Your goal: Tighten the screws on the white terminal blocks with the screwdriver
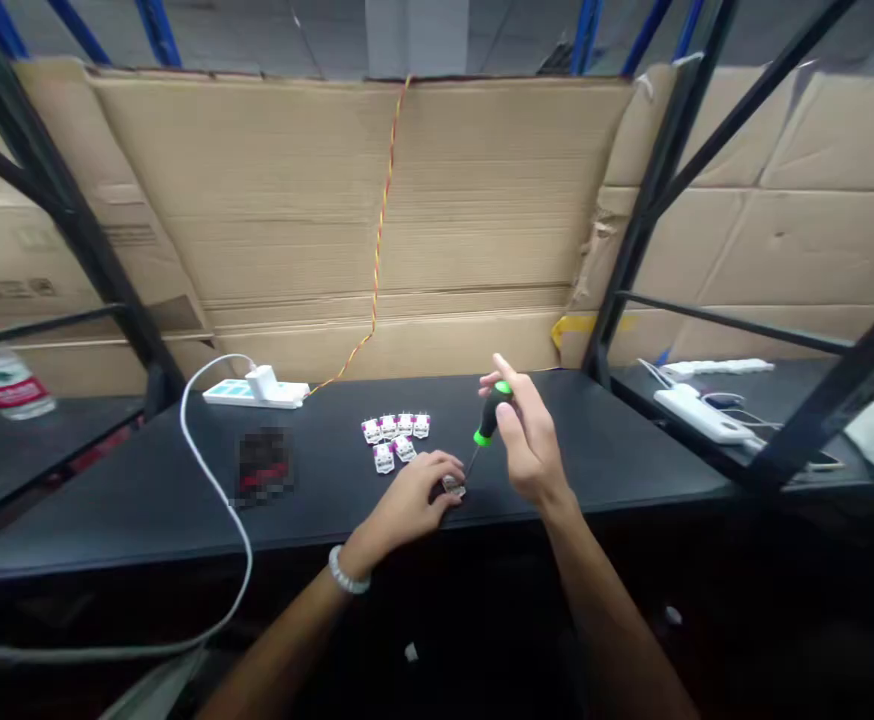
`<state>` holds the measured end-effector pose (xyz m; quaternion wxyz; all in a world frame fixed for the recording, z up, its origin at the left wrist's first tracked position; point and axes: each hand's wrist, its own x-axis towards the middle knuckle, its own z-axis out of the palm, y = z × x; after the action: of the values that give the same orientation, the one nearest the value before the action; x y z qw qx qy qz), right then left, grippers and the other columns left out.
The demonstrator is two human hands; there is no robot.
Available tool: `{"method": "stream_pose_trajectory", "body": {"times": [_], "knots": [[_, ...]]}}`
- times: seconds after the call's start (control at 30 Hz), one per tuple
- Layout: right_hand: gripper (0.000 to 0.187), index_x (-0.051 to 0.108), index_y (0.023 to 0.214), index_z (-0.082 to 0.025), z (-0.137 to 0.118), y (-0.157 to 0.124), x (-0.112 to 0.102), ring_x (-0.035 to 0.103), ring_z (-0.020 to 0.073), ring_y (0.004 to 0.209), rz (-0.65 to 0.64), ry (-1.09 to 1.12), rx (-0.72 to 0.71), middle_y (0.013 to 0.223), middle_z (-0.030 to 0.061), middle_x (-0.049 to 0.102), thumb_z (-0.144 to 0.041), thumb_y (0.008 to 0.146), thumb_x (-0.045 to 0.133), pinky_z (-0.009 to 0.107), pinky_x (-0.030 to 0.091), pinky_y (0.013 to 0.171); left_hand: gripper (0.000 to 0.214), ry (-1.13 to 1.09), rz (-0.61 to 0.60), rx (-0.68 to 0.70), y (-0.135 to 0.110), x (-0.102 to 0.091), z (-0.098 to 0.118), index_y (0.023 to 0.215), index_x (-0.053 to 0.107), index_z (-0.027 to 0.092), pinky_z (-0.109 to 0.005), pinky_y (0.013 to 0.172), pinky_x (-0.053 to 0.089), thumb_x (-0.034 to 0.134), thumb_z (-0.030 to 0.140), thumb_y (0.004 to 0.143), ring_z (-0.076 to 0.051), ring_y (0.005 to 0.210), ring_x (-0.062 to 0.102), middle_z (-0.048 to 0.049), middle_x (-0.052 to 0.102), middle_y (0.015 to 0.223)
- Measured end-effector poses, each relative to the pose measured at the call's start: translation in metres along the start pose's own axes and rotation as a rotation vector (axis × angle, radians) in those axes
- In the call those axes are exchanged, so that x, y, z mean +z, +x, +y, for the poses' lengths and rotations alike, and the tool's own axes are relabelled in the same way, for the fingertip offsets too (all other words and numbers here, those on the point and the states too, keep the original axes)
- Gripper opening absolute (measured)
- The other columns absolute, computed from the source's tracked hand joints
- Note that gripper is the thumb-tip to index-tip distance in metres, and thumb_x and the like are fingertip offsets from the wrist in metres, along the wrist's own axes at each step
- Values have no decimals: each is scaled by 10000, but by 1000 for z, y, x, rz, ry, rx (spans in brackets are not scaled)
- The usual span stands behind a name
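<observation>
While left hand (413, 492) pinches small part (453, 486), right hand (531, 440) grips screwdriver (491, 414) over it; six similar parts (404, 447) lie nearby, finished or waiting unclear.

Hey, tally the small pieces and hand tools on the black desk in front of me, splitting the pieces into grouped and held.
Grouped white-and-purple pieces: 6
Pale piece held by the left hand: 1
Screwdriver in the right hand: 1
Total: 8

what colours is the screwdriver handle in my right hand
The screwdriver handle is black with green ends; head view.
</observation>
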<state>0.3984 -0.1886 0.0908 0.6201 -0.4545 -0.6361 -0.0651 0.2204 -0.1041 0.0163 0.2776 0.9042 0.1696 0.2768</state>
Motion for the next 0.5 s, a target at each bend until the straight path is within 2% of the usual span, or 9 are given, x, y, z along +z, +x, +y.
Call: {"method": "stream_pose_trajectory", "body": {"times": [0.1,0.17,0.23,0.3,0.37,0.43,0.5], "knots": [[474,656,1449,-244,0,1,0,630,250,983,66,-149,-18,1125,94,593,-368,991,662,446,596,903,154,6,5,9,0,0,-1,1023,738,217,-429,1060,504,750,113,910,-266,1148,668,-64,747,1240],[509,604,1508,-261,1,1,0,634,239,959,67,-137,-2,1111,84,606,-332,1005,643,441,597,906,143,9,3,15,0,1,-1,1017,738,215,-425,1060,505,739,115,916,-263,1141,669,-63,749,1236],[530,503,1589,-281,3,1,0,664,245,1033,30,-49,13,1183,90,654,-290,1060,522,460,586,973,134,5,0,18,0,1,-1,1016,737,215,-421,1056,510,728,120,923,-262,1137,673,-64,750,1226],[513,495,1591,-279,4,1,0,671,262,1139,-1,8,11,1278,104,668,-275,1079,460,485,563,1041,126,2,6,16,0,1,-1,1012,737,218,-424,1062,510,731,128,924,-267,1146,673,-67,749,1228],[463,590,1507,-265,3,1,-1,658,281,1162,14,-35,-1,1295,119,644,-315,1048,549,485,573,1021,135,2,9,16,0,1,-1,1006,737,219,-428,1064,509,741,120,914,-271,1150,673,-65,751,1226],[439,670,1414,-256,2,2,-1,651,276,1093,62,-124,-6,1242,120,613,-347,985,674,462,601,941,147,6,12,13,0,1,-1,1001,738,219,-428,1061,510,745,108,905,-270,1144,672,-60,754,1224],[441,670,1415,-260,2,2,-1,651,255,1025,77,-155,0,1185,107,611,-331,980,680,443,609,901,152,6,9,13,0,1,-1,1003,738,218,-423,1063,511,744,103,905,-266,1140,673,-59,755,1223]]}}
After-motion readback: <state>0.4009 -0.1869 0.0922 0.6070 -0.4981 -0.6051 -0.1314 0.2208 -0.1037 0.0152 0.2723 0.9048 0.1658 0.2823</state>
